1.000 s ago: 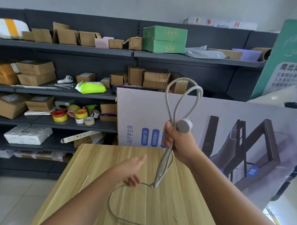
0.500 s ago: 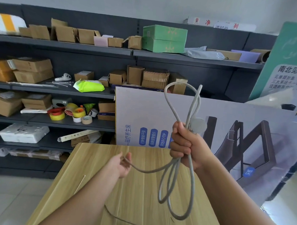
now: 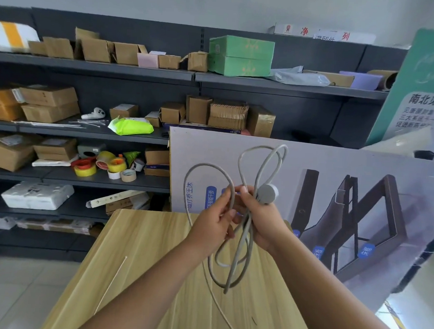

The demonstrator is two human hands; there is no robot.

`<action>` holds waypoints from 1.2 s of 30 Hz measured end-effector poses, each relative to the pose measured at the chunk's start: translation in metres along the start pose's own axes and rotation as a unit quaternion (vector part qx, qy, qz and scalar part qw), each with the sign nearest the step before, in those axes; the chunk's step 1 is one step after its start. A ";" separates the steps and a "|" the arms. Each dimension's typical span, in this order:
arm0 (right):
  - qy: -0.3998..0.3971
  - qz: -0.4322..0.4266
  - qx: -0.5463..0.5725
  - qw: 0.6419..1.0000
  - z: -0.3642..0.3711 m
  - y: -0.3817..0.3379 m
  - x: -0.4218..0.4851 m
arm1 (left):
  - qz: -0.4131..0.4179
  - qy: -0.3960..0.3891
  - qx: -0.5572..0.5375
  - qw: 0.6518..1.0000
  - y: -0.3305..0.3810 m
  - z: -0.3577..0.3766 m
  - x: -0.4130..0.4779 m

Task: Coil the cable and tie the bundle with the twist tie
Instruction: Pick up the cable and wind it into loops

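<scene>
A grey cable (image 3: 260,166) with a round grey puck end (image 3: 267,193) is held up above the wooden table (image 3: 157,261). My right hand (image 3: 261,217) grips the gathered loops at their middle, with loops standing above the fist and hanging below it. My left hand (image 3: 214,224) holds a further loop of the same cable right beside the right hand. A loose tail of cable trails down onto the table toward me. The thin white twist tie (image 3: 111,284) lies straight on the table's left part, apart from both hands.
A large printed board (image 3: 334,184) leans behind the table. Dark shelves (image 3: 91,66) at the back and left carry cardboard boxes, tape rolls (image 3: 104,165) and a green box. A green sign (image 3: 423,81) stands at the right. Tiled floor lies left of the table.
My left hand rose from the table's height up to the right hand, bringing a new loop of cable with it. Less cable lies on the table.
</scene>
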State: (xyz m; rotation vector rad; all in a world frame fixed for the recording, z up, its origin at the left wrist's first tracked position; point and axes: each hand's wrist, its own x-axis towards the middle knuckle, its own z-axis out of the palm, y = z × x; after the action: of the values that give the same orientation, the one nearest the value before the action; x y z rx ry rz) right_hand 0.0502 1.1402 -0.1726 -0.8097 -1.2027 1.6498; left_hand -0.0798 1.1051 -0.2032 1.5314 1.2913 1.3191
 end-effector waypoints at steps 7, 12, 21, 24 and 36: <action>0.016 -0.024 -0.082 0.996 0.003 0.010 0.000 | 0.137 0.038 0.518 0.843 0.008 -0.005 0.002; -0.013 0.003 -0.002 1.000 0.000 0.002 -0.006 | 0.113 0.010 0.181 0.977 -0.001 -0.028 0.008; -0.108 -0.018 0.077 0.991 -0.006 -0.021 -0.015 | -0.167 0.021 0.104 0.980 -0.087 -0.023 0.021; -0.128 -0.051 0.071 0.988 -0.008 -0.035 -0.017 | -0.173 0.027 0.127 0.976 -0.090 -0.020 0.019; 0.006 -0.045 -0.136 0.990 -0.003 0.003 -0.002 | -0.012 0.063 0.008 0.998 0.028 -0.012 0.025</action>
State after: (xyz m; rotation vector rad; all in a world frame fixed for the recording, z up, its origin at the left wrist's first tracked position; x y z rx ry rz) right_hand 0.0525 1.1386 -0.1760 -0.9178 -1.4553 1.4238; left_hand -0.0856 1.1220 -0.1678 1.4590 1.3967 1.4118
